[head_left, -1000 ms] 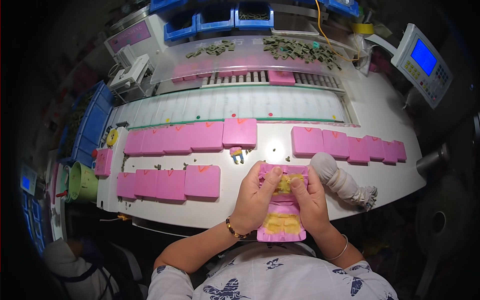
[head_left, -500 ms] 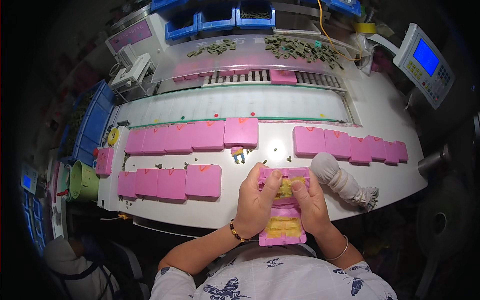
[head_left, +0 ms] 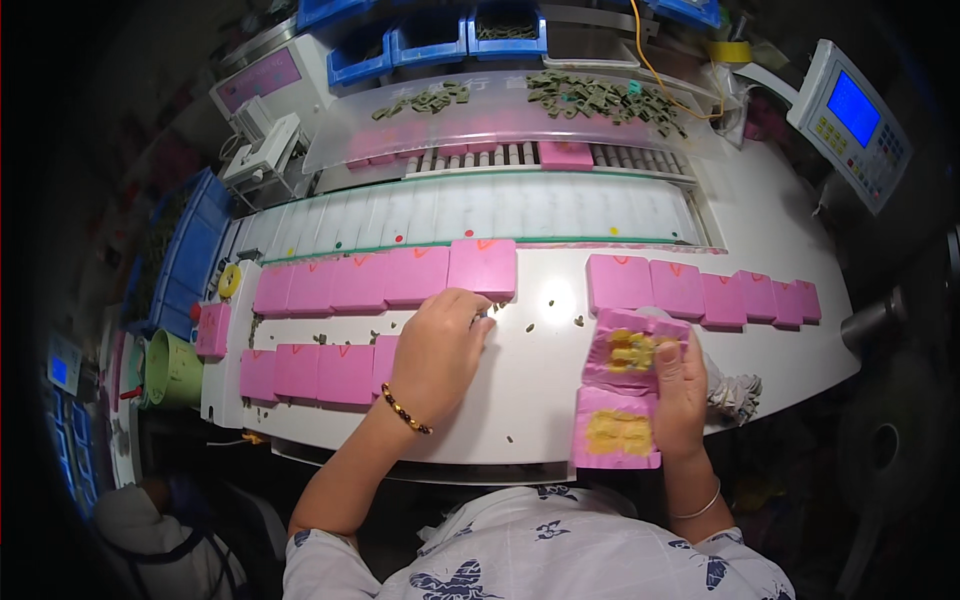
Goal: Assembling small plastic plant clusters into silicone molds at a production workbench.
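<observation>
My right hand (head_left: 682, 395) grips one side of an opened two-part pink mould (head_left: 580, 430), with its thumb on the upper half. Both halves have yellow cavities facing up. Over by the largest pink block (head_left: 482, 268) of the far left row, my left hand (head_left: 437, 345) is closed in a pinch. A trace of blue shows at its fingertips, where a small coloured figure lay; the hand hides the rest. Partly covered by the mould and right hand is a white cloth-wrapped bundle (head_left: 735, 395).
Pink blocks stand in rows at left (head_left: 318, 372) and right (head_left: 675, 285). Small dark green crumbs dot the white table (head_left: 530, 400). Behind runs a white conveyor belt (head_left: 460, 210) under a clear shelf heaped with green pieces (head_left: 600, 100). A control panel (head_left: 850, 125) stands far right.
My left hand has let go of the mould and reached left and away to the small figure. My right hand has shifted right with the mould. The belt's coloured dots have moved left.
</observation>
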{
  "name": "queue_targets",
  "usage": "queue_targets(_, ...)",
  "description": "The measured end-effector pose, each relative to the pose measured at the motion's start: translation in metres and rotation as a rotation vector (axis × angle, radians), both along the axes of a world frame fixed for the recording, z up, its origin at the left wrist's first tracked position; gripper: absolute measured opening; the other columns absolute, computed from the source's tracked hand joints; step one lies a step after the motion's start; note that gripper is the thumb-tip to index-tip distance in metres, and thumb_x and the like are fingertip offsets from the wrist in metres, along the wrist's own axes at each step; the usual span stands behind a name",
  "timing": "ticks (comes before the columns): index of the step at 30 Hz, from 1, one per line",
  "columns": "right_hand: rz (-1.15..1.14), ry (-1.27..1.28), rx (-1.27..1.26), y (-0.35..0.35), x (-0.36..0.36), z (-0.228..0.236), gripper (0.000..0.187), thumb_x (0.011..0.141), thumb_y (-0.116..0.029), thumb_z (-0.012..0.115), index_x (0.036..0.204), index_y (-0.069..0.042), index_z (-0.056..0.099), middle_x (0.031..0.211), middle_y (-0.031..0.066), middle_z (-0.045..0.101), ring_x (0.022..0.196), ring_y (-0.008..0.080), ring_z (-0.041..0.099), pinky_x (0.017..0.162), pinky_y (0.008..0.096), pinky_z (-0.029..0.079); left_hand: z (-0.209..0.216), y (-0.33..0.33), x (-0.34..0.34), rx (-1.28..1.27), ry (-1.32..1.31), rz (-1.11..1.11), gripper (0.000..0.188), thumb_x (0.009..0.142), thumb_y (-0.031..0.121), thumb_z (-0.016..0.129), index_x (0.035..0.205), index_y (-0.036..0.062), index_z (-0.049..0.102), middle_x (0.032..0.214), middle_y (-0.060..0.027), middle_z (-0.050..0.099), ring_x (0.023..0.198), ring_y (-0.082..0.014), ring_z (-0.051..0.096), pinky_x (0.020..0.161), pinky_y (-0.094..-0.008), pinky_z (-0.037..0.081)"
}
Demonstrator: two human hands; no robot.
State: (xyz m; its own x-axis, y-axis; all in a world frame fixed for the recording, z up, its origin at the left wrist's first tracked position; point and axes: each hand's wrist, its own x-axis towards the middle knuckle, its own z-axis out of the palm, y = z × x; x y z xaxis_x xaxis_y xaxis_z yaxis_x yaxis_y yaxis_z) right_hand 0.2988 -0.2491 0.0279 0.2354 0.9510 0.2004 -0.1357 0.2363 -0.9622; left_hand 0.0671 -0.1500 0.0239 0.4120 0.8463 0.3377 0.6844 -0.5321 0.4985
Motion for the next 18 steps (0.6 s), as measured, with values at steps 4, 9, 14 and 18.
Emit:
queue_targets(4,-0.062,-0.039,0.045,-0.003,0.019,0.004,0.043,0.105,-0.027,0.048,0.135,0.003,0.044,0.117,0.0051,0.059,0.105,0.0094,0.054,0.094,0.0255,0.044,-0.018,0.01,-0.002,0.114,0.009,-0.005,0.014,0.082,0.003,0.067,0.095,0.0001,0.064,0.09,-0.014,0.065,0.087,-0.0316,0.063,0.075,-0.0381,0.051)
queue_targets(9,-0.17,-0.063,0.028,-0.011,0.051,-0.007,0.047,0.105,-0.029,0.048,0.139,0.003,0.043,0.118,0.0043,0.059,0.106,0.0097,0.054,0.095,0.0254,0.043,-0.017,0.015,0.003,0.051,-0.001,0.065,0.017,0.074,0.001,0.074,0.086,0.0012,0.061,0.089,-0.0123,0.06,0.08,-0.0303,0.061,0.072,-0.04,0.049)
queue_targets(14,-0.347,-0.117,0.038,-0.018,0.075,-0.009,0.037,0.105,-0.028,0.048,0.127,0.002,0.051,0.113,0.0042,0.06,0.103,0.0087,0.054,0.093,0.0253,0.043,-0.01,0.014,-0.002,-0.019,0.025,-0.009,0.019,0.071,0.0,0.076,0.085,0.0027,0.062,0.088,-0.0103,0.06,0.077,-0.0251,0.061,0.069,-0.0358,0.05)
queue_targets(18,-0.355,-0.158,0.027,-0.022,0.08,-0.009,0.029,0.105,-0.025,0.048,0.117,0.001,0.053,0.107,0.0033,0.062,0.097,0.0079,0.055,0.089,0.0255,0.045,0.006,0.011,0.032,-0.028,-0.282,-0.191,0.019,0.071,-0.004,0.075,0.085,0.0039,0.064,0.085,-0.0084,0.064,0.075,-0.0231,0.062,0.063,-0.0327,0.05)
